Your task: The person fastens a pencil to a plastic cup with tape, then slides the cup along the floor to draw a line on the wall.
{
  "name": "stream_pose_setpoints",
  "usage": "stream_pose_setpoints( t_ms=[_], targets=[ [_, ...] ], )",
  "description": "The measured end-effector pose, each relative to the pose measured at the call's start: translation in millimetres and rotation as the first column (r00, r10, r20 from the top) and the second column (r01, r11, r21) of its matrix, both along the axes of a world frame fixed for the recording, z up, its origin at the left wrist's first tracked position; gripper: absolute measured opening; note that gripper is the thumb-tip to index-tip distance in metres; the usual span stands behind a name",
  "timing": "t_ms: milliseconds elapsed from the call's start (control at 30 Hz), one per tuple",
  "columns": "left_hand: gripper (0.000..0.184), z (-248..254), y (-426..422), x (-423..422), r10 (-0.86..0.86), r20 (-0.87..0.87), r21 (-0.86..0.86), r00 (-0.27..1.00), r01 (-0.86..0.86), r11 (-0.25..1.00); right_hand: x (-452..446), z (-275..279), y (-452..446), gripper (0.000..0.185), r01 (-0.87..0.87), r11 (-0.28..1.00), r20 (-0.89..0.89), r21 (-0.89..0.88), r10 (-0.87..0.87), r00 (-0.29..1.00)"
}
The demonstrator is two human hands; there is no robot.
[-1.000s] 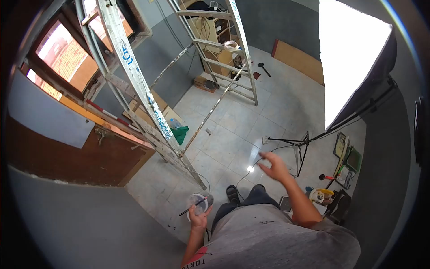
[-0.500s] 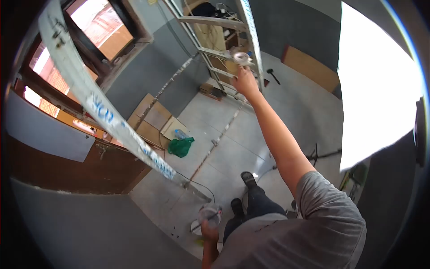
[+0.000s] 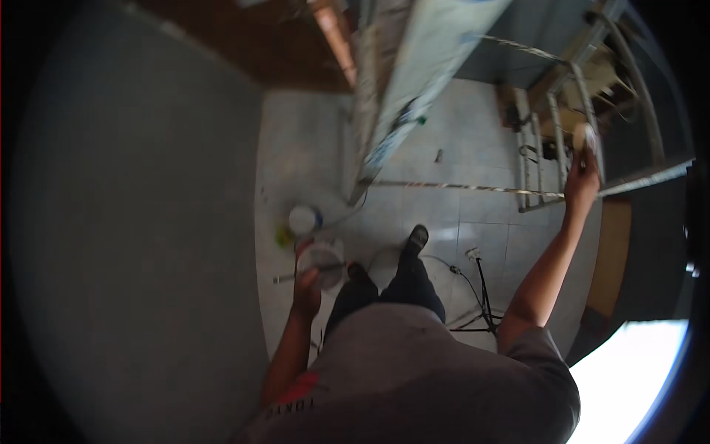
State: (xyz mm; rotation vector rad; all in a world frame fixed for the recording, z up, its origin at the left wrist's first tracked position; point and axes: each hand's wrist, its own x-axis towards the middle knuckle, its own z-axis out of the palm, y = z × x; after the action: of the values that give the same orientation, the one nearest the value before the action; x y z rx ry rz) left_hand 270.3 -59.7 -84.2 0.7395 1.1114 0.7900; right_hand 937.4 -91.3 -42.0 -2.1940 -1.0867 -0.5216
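Observation:
My left hand (image 3: 308, 293) is closed at the near side of a round, pale, translucent tub (image 3: 323, 257), low beside my left leg. A thin dark stick-like tool (image 3: 285, 279) lies across the tub and under the fingers; its kind is too blurred to tell. Stretched out to the far right, my right hand (image 3: 583, 180) grips a small pale round thing (image 3: 582, 137), blurred, in front of the metal ladder (image 3: 556, 140). A white round lid or bucket (image 3: 304, 220) and something yellow-green (image 3: 283, 235) are on the floor beyond the tub.
A white-painted post or ladder rail (image 3: 425, 70) with blue markings rises close ahead. A spotted bar (image 3: 451, 186) runs low across the tiled floor. A black tripod stand (image 3: 484, 296) with cables stands right of my feet. A board (image 3: 610, 251) leans by the right wall.
The view has turned toward the left-hand wall and down to my feet. Both hands keep their holds; my right arm now reaches to the far right of the view. The bright panel has dropped lower right.

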Motion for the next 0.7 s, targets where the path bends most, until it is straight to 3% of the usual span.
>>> stream_pose_setpoints(
  t_ms=[33,100,167,233,300,367,433,467,533,633,700],
  targets=[
    [0.092,13,1,3,0.024,0.011,-0.005,1.0,-0.024,1.0,-58,19,0,0.028,-0.031,0.999,-0.219,0.02,0.035,0.975],
    [0.094,36,0,5,0.035,0.018,0.047,0.999,-0.036,0.998,-131,26,-11,0.026,-0.26,0.965,-0.528,0.03,0.236,0.816],
    [0.1,46,-2,-6,-0.026,0.0,0.132,1.0,0.025,0.991,-213,22,-4,0.023,-0.446,0.83,-0.77,0.334,0.513,0.379],
    [0.106,52,-13,-28,-0.092,-0.044,0.207,0.995,0.099,0.973,-292,39,6,0.022,-0.655,0.748,-0.844,0.105,0.415,0.339],
    [0.109,59,-30,-54,-0.14,-0.039,0.213,0.989,0.146,0.966,-366,59,19,0.021,-0.864,0.482,-0.785,0.144,0.587,0.196],
    [0.112,64,-54,-78,-0.183,-0.021,0.217,0.983,0.183,0.959,-423,45,30,0.019,-0.972,0.17,-0.557,0.165,0.829,0.05],
    [0.12,70,-74,-104,-0.225,0.026,0.191,0.974,0.216,0.957,-482,48,42,0.017,-0.99,0.0,-0.569,0.143,0.818,-0.083],
    [0.12,66,-89,-121,-0.214,0.043,0.186,0.976,0.203,0.961,-510,49,42,0.017,-0.992,-0.01,-0.577,0.128,0.813,-0.083],
    [0.124,60,-119,-153,-0.187,0.049,0.241,0.981,0.17,0.955,-560,53,35,0.018,-0.98,-0.191,-0.646,0.059,0.741,-0.183],
    [0.126,69,-151,-188,-0.144,0.117,0.282,0.983,0.106,0.954,-622,52,28,0.022,-0.95,-0.298,-0.708,-0.092,0.691,-0.148],
    [0.123,64,-176,-221,-0.116,0.044,0.385,0.992,0.09,0.918,-660,46,12,0.03,-0.933,-0.341,-0.661,-0.118,0.728,-0.182]
  ],
)
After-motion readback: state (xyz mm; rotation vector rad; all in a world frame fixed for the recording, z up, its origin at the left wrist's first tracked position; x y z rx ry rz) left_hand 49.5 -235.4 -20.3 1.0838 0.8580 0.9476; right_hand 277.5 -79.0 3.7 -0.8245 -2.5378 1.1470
